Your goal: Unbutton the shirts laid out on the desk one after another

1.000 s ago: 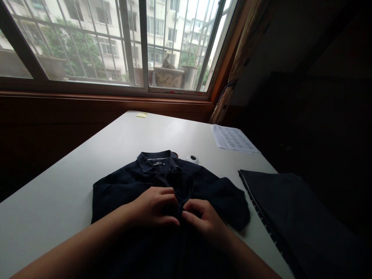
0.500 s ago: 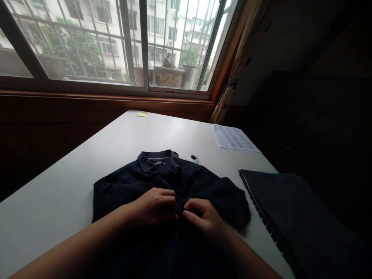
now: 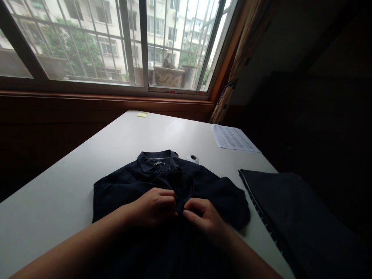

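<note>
A dark navy collared shirt (image 3: 215, 182) lies front side up on the white table (image 3: 72, 170), its collar toward the window. My left hand (image 3: 155, 207) is closed on the shirt's front near the middle, fingers curled into the cloth. Just to its right, my right hand (image 3: 203, 215) pinches the same front edge between thumb and forefinger. The fabric bunches into folds between the two hands. Whether a button sits under the fingertips is too dark to make out. The shirt's lower part fades into shadow beneath my forearms.
A folded dark cloth (image 3: 290, 209) with a row of small light marks along its edge lies at the right. Printed sheets (image 3: 234, 138) rest at the table's far right, a yellow sticky note (image 3: 142, 114) at the far edge. A small white round object (image 3: 192, 158) sits beyond the collar.
Hardly anything differs. The fingers of both hands have shifted very slightly at the shirt's front, and the shirt lies in the same place.
</note>
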`<control>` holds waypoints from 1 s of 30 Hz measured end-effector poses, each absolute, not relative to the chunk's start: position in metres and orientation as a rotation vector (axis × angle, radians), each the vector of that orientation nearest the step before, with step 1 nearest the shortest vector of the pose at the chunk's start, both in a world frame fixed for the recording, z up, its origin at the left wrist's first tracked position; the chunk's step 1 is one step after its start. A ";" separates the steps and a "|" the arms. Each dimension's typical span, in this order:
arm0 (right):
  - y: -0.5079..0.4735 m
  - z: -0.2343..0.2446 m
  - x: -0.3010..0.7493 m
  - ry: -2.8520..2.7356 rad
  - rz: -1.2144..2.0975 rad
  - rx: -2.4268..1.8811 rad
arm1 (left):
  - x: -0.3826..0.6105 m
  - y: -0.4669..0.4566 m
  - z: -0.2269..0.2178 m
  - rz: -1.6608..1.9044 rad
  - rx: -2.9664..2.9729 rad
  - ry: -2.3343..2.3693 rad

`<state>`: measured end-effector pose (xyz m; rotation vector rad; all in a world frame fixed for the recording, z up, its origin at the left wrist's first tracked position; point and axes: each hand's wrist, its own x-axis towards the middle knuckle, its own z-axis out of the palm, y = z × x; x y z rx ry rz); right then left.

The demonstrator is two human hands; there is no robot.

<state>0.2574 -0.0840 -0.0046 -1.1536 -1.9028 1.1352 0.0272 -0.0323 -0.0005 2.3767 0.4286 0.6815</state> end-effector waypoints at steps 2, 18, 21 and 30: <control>-0.084 -0.005 0.258 -1.901 1.130 -1.154 | 0.027 -0.032 -0.001 0.694 2.374 0.419; -0.083 -0.002 0.256 -1.841 1.181 -1.167 | 0.026 -0.035 -0.005 0.725 2.421 0.417; -0.082 0.000 0.255 -1.833 1.185 -1.169 | 0.026 -0.036 -0.005 0.749 2.454 0.410; -0.082 -0.005 0.258 -1.842 1.197 -1.163 | 0.027 -0.034 -0.010 0.814 2.472 0.370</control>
